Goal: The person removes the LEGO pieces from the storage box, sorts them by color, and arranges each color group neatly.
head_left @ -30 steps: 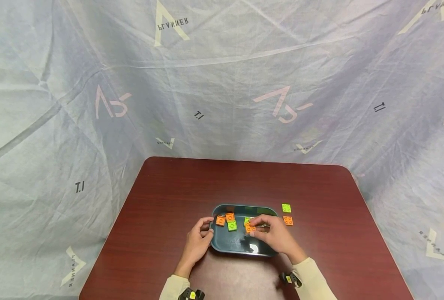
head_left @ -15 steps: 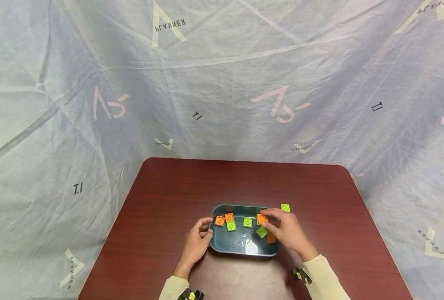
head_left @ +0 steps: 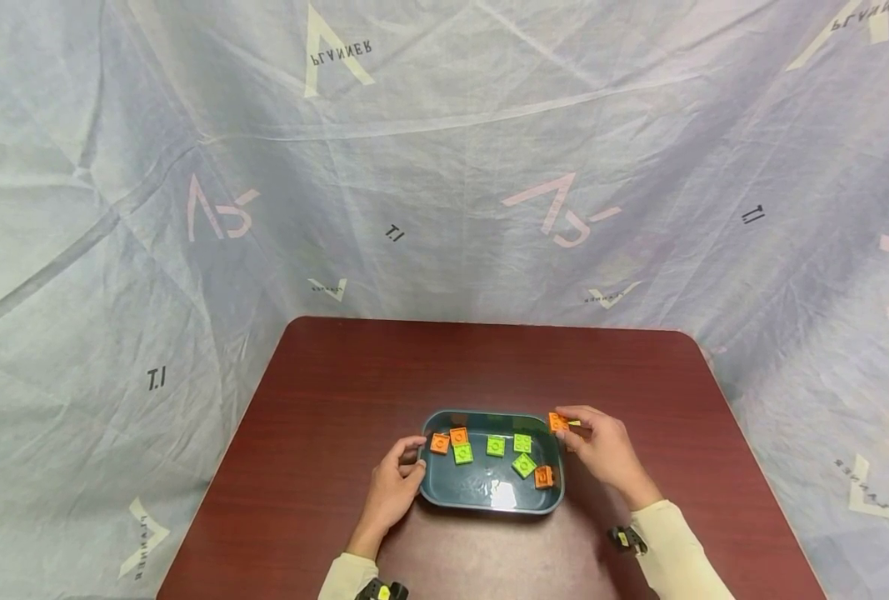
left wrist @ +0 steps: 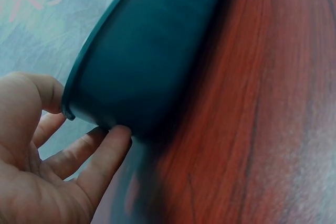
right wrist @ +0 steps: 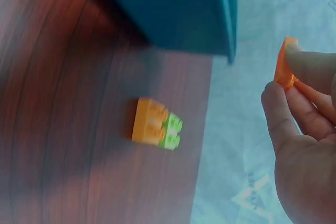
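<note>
In the head view, my left hand (head_left: 393, 490) holds the left end of a dark teal tray (head_left: 481, 506). The left wrist view has a finger at the rim and other fingertips against the outer wall of the tray (left wrist: 136, 61). Just past the tray's right rim, my right hand (head_left: 607, 450) pinches an orange toy building brick (head_left: 558, 422) between thumb and fingers. That orange brick (right wrist: 285, 66) appears edge-on in the right wrist view. On the table below lie another orange brick (right wrist: 148, 121) and a green brick (right wrist: 172, 131); the head view hides most of them behind the right hand.
Inside the tray, orange bricks (head_left: 440, 443) and green bricks (head_left: 462, 453) cluster at the left. More green bricks (head_left: 523, 465) and an orange brick (head_left: 544, 477) lie toward its right. The red-brown table (head_left: 354, 375) is backed by a printed grey cloth (head_left: 444, 208).
My right hand has carried the orange brick rightward from over the tray to beyond its right rim, uncovering green and orange bricks inside. The left hand stays at the tray's left end.
</note>
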Demonstrator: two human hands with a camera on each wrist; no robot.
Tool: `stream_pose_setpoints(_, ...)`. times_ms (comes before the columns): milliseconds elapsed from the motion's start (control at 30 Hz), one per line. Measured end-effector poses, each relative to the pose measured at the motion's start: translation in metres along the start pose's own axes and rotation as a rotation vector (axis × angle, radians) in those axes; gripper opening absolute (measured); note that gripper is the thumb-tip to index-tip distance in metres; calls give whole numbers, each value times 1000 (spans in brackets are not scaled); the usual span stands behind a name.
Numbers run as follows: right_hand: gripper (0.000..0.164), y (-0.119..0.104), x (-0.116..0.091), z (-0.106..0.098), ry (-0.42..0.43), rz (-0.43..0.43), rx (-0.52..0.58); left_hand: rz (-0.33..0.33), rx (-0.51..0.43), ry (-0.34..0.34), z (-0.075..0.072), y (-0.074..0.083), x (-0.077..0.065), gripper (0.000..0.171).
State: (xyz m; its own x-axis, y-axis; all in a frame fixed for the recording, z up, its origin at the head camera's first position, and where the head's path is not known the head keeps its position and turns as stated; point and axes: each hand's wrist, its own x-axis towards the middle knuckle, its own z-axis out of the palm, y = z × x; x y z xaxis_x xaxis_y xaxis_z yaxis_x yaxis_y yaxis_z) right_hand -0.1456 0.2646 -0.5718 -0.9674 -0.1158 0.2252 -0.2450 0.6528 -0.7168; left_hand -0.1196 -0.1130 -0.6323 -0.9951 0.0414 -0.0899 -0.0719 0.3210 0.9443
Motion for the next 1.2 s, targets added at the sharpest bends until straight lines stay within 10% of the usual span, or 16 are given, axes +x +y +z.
stream_pose_setpoints(1200,37,76,-12,-22,-40,90,-183,12,-71,-15,-2,-1,-1,38)
